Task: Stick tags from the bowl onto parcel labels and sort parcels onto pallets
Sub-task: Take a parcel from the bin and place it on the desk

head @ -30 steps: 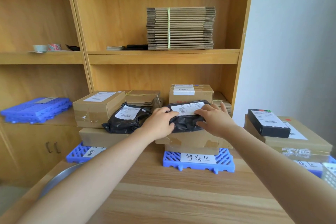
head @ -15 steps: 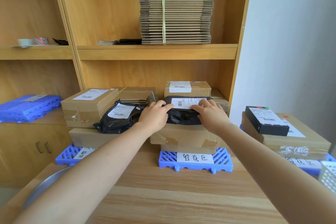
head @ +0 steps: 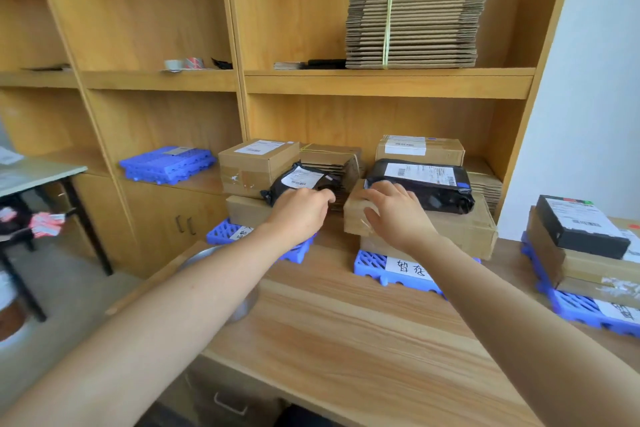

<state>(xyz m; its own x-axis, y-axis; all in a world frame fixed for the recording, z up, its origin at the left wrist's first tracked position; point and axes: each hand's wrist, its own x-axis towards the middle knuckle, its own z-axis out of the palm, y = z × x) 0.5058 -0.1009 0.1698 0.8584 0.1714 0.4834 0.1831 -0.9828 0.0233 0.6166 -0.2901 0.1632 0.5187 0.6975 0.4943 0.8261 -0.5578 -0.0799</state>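
**Two bare hands at parcel stacks on blue pallets, wooden shelving behind**

Nearest the camera, two bare forearms reach up from the bottom corners of the frame across a light wooden table (head: 346, 340). Under the left forearm, at lower centre-left, the rim of a metal bowl (head: 197, 255) shows; its contents are hidden.

The left hand (head: 298, 215), at centre, is loosely curled, fingertips at the near edge of a small black plastic mailer (head: 301, 182); whether it grips the mailer cannot be told. This mailer is crinkled and glossy, with a white barcode label on top, and lies on a flat brown box on the left blue pallet (head: 225, 230).

The right hand (head: 394, 215), just right of centre, is spread open, palm down on the taped near corner of a brown cardboard box (head: 460, 229), holding nothing. That box sits on the centre blue pallet (head: 391, 270), which carries a white handwritten sign. On the box's top, just behind the fingers, lies a larger black mailer (head: 422, 189), shiny and wrinkled, with a long white shipping label.

At the right edge, a third blue pallet (head: 581, 312) holds stacked brown boxes topped by a black box (head: 581, 225) with a white label.

Farther back, more labelled cartons stand in the lower shelf bay. Spare blue pallets (head: 166, 163) lie at centre-left. On the upper shelf, upper right, sits a tied bundle of flat cardboard (head: 415, 24); tape rolls (head: 183, 63) stand to its left.
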